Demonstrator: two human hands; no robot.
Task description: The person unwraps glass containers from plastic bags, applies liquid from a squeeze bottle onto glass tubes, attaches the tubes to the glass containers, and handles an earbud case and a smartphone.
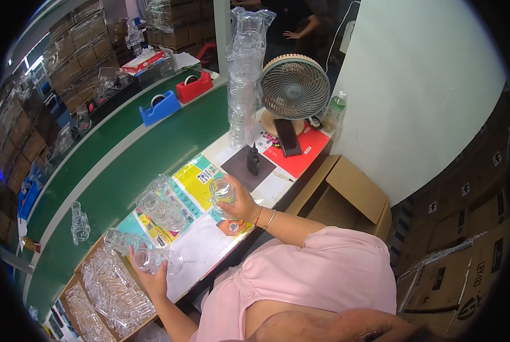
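My right hand point(242, 204) grips a small clear plastic piece point(222, 191) held up over the white work table point(203, 245). My left hand point(154, 276) holds another clear plastic piece point(155, 259) at the table's near left, beside a cardboard box of clear plastic parts point(109, 290). A bundle of clear pieces in a plastic bag point(161, 208) lies on the table between my hands. A further clear piece point(117, 239) lies just above my left hand.
A green conveyor belt point(129, 165) runs along the far side with one clear piece point(80, 223) on it. A tall stack of clear parts point(244, 74), a desk fan point(293, 88), a black bottle point(253, 159), blue point(159, 108) and red point(194, 87) tape dispensers, an open carton point(346, 194).
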